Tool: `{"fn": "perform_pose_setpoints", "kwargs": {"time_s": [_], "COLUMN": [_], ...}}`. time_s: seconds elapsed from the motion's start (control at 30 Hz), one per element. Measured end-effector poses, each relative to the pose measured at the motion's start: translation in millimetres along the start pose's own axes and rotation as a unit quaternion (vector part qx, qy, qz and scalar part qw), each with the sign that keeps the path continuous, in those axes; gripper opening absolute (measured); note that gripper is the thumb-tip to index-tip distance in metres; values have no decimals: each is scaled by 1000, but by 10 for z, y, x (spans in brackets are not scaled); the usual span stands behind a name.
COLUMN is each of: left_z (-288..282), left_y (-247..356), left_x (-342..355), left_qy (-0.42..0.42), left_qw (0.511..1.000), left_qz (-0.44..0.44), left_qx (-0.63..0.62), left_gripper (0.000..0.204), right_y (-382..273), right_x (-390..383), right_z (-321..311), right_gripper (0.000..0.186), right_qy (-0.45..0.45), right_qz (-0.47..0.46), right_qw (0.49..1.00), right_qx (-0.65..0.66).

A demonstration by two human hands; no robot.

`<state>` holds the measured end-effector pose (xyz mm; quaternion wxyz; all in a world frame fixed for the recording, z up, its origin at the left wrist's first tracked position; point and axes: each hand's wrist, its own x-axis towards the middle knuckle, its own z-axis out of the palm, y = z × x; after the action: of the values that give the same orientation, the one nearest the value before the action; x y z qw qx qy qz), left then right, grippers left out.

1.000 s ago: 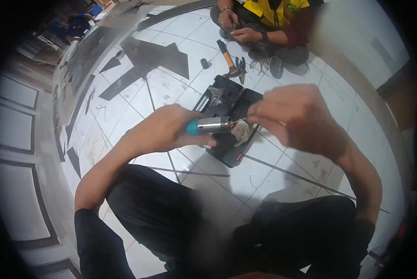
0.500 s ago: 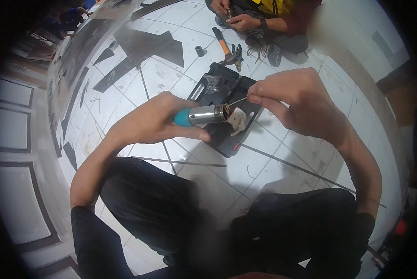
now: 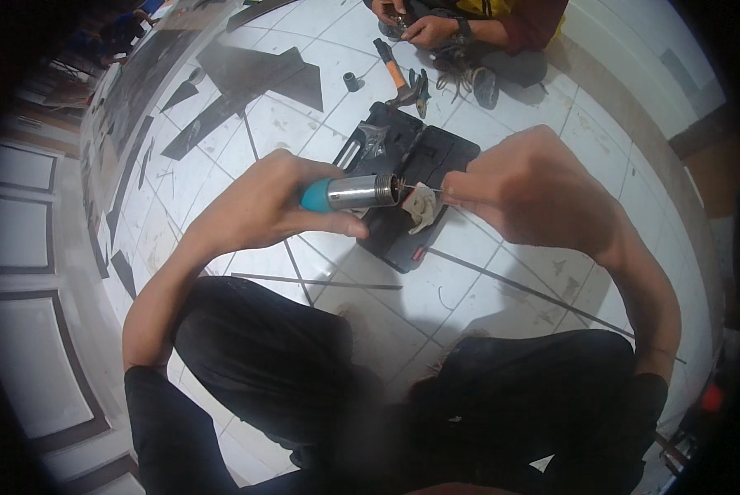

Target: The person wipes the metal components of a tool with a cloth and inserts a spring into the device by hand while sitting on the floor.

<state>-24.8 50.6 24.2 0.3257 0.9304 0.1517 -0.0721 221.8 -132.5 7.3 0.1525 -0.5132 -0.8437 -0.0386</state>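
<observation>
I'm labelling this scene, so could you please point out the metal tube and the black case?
Metal tube (image 3: 355, 192), head view: its shiny side.
Black case (image 3: 416, 161), head view: dark inside, near its middle.

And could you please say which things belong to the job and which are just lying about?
Likely in the job:
teal-and-metal tool, in the left hand
thin rod, in the right hand
perhaps the open black case

Apparently lying about:
orange-handled hammer
short dark cylinder
dark flat pieces
</observation>
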Motion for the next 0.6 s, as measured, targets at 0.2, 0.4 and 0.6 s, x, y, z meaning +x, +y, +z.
{"fn": "perform_pose_setpoints", "kwargs": {"time_s": [0.2,0.4,0.6], "left_z": [23,17,35], "left_y": [-44,-39,-67], "left_x": [5,-24,-38], "left_qy": [-10,-2,24], "left_qw": [1000,998,996], "left_qz": [-9,34,23], "left_qx": [-9,53,85], "left_gripper": [48,47,45], "right_y": [32,-14,-13], "right_x": [19,63,24], "right_z": [24,79,142], "right_gripper": [9,20,26], "right_qy": [-36,71,-6], "right_qz": [29,9,20], "right_qw": [999,995,998], "right_qx": [26,-66,-57]}}
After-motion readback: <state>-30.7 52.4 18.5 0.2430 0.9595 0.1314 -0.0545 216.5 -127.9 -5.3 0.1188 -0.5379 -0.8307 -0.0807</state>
